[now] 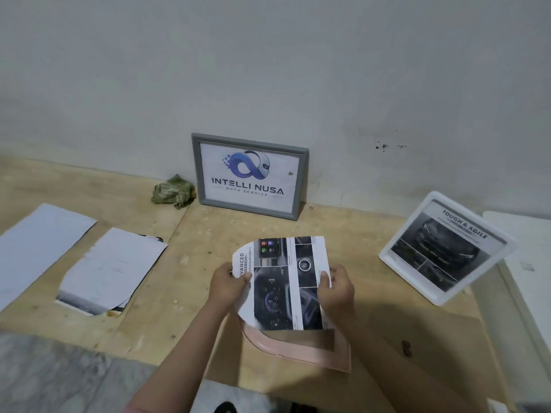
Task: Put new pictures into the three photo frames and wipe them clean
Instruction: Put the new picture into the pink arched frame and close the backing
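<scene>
While both hands work, the scene reads as follows.

Hands: the left hand (228,283) pinches the left edge of a printed picture (283,281) and the right hand (335,286) pinches its right edge, so the sheet hangs between them, slightly curled, above the desk.

Third frame: a pink frame (301,350) lies flat on the desk just under the held sheet, partly hidden by it; it seems to have no picture in it yet, though the view there is poor.

Done so far: a grey frame (250,175) leans against the wall with a logo print inside, and a white frame (444,248) stands tilted to the right with a dark car print inside. By that judgement two of three are filled.

Left to do: seat this sheet in the pink frame, close it, then wipe; whether any frame has been wiped cannot be told.

Cloth: a crumpled green cloth (173,192) sits just beside the grey frame's left edge.

Loose sheets: several papers (110,269) lie face down at the left, well apart from the hands.

Surface and room: a pale plywood desk (185,293), scuffed and speckled, meets a plain grey-white wall (268,70) with a few dark marks.
</scene>
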